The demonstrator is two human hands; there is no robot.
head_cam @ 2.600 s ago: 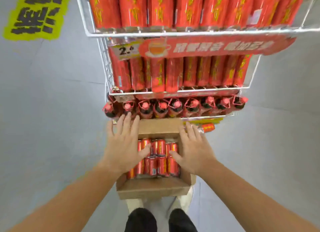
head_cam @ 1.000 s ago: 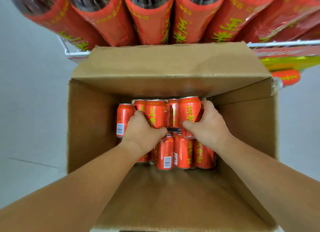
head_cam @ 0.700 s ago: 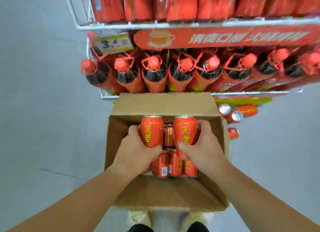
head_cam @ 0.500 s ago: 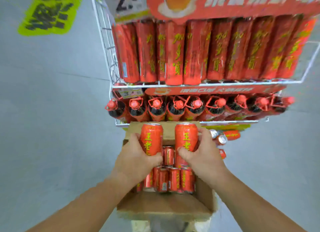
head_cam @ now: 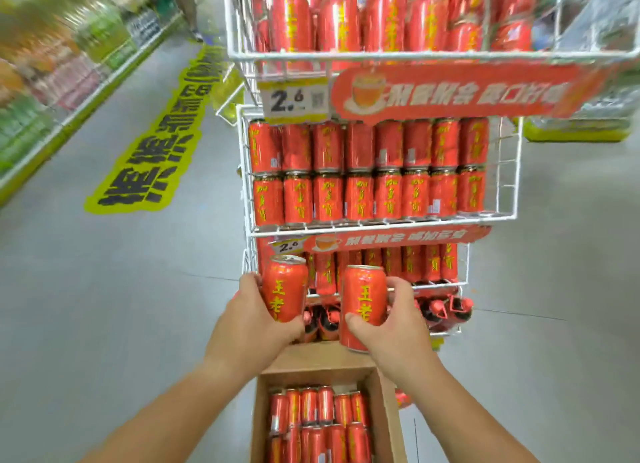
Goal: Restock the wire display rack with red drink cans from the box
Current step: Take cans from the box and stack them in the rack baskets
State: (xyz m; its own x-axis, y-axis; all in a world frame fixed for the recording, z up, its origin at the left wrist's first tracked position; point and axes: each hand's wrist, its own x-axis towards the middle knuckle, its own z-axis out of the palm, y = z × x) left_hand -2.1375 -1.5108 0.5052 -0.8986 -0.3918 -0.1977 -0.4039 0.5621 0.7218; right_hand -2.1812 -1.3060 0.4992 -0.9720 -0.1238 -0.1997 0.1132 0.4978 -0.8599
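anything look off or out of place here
One thing: a red can, as far as it shows, lies on the floor just right of the box, outside both box and rack, mostly hidden by the right forearm. The shelved cans stand in tidy rows; nothing looks spilled or dented.

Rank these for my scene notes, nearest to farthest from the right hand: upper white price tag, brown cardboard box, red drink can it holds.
1. Red drink can, gripped in the right hand.
2. Brown cardboard box, just below.
3. Upper white price tag, high above.
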